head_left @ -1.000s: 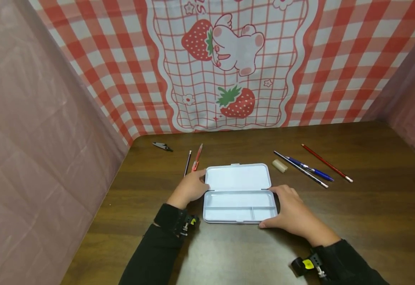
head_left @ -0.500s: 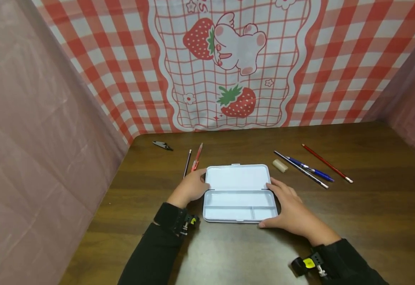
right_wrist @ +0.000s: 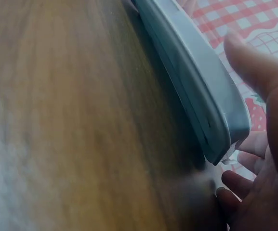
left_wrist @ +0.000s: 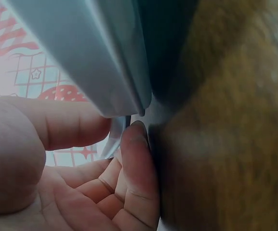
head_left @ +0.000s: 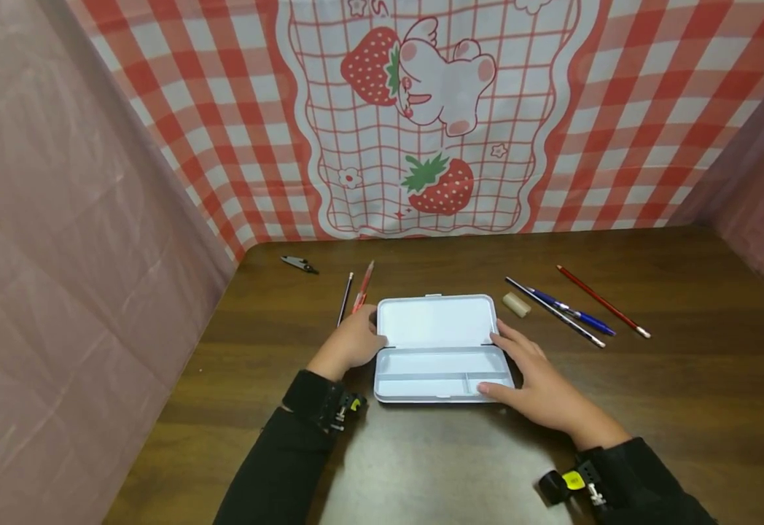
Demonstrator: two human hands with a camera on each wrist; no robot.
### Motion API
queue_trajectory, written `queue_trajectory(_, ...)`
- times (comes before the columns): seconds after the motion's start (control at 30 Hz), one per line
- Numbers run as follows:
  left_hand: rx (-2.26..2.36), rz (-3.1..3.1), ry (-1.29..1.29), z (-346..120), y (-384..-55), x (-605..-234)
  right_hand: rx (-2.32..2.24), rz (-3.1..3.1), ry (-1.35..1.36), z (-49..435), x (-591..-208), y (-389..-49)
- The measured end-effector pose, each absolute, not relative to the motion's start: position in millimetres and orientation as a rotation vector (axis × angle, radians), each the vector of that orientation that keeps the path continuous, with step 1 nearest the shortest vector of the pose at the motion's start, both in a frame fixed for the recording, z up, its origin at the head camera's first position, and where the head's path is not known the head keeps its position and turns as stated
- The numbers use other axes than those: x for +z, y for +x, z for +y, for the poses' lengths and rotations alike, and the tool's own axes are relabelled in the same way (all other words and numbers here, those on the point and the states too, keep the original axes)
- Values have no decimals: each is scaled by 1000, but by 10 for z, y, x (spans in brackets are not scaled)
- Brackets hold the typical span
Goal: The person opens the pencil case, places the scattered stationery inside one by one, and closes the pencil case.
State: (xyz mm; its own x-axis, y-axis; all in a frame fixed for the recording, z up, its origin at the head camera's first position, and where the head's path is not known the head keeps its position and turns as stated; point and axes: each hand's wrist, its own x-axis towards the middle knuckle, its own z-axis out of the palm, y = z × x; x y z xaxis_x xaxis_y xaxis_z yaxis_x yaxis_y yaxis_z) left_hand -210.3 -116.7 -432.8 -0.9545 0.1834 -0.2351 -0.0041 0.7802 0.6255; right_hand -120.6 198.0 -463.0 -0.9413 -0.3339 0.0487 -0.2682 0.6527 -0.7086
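An open pencil case (head_left: 437, 321), pale inside with several compartments, lies in the middle of the head view, its lid folded back. At its left side near the hinge, my left hand (head_left: 354, 341) grips the edge between thumb and fingers. The left wrist view shows the thumb (left_wrist: 76, 124) on one face and the fingertips by the lower edge. My right hand (head_left: 539, 385) holds the right end, its thumb over the small front compartment and its fingers along the side. A dark gap shows under the case (right_wrist: 201, 77) in the right wrist view.
Left of the case lie a compass (head_left: 299, 264), a dark pencil (head_left: 345, 299) and a red pen (head_left: 364, 286). To the right are an eraser (head_left: 516, 305), a striped pencil (head_left: 552, 310), a blue pen (head_left: 585, 318) and a red pencil (head_left: 601, 300). A checked cloth (head_left: 224, 131) hangs behind the table.
The pencil case has shifted slightly, its front edge now higher in view. My right thumb has moved from the front edge to over the front compartment. My left hand keeps its hold.
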Motion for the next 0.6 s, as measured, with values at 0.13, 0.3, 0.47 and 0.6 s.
queue_trajectory(0.13,962,2687,146,-1157,-2110,-4327,-1170,2778,-506,1980,-4631,-1210)
queue_trajectory(0.3,945,2698,154,-1132,-2125,-4312,-1127,2809,-486,1986,-4628,-1220)
queue_trajectory(0.47,903,2708,156,-1127,-2119,-4327,-1047,2843,-465,1977,-4611,-1214)
queue_trajectory(0.6,890,2713,143,-1121,-2106,-4339,-1005,2853,-450,1967,-4595,-1206)
